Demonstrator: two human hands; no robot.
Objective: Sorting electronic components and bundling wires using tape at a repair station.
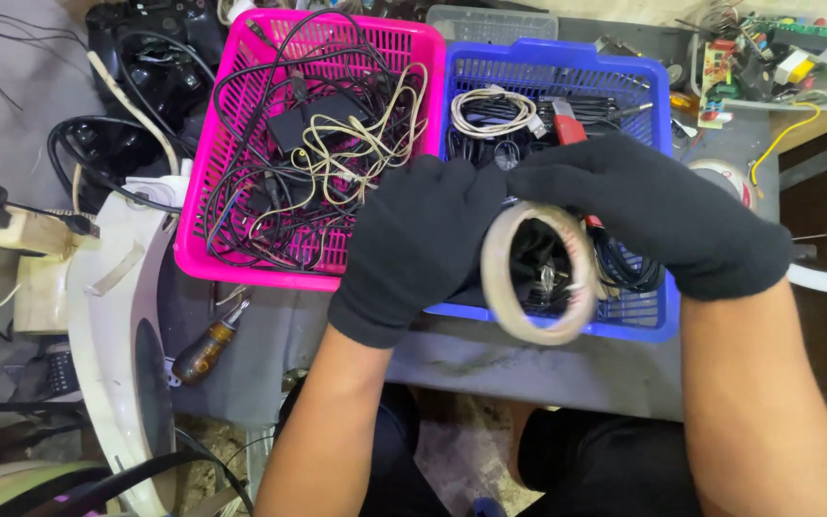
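1. Both black-gloved hands grip a roll of clear tape (538,273) above the blue basket's (658,105) near edge: left hand (423,244) clasping its side, right hand (658,211) closed over the top.
2. Steady rotation should expose the tape's end.
3. A pink basket (203,191) of tangled cables sits left.

pink basket (211,182) left, packed with black and cream cables (337,144). blue basket (658,105) just beside it, holding coiled white cord (492,112). brown-handled screwdriver (207,347) on grey table (547,369) below pink basket. clear tray of circuit boards (768,57) top right. white curved casing (112,316) at left edge.
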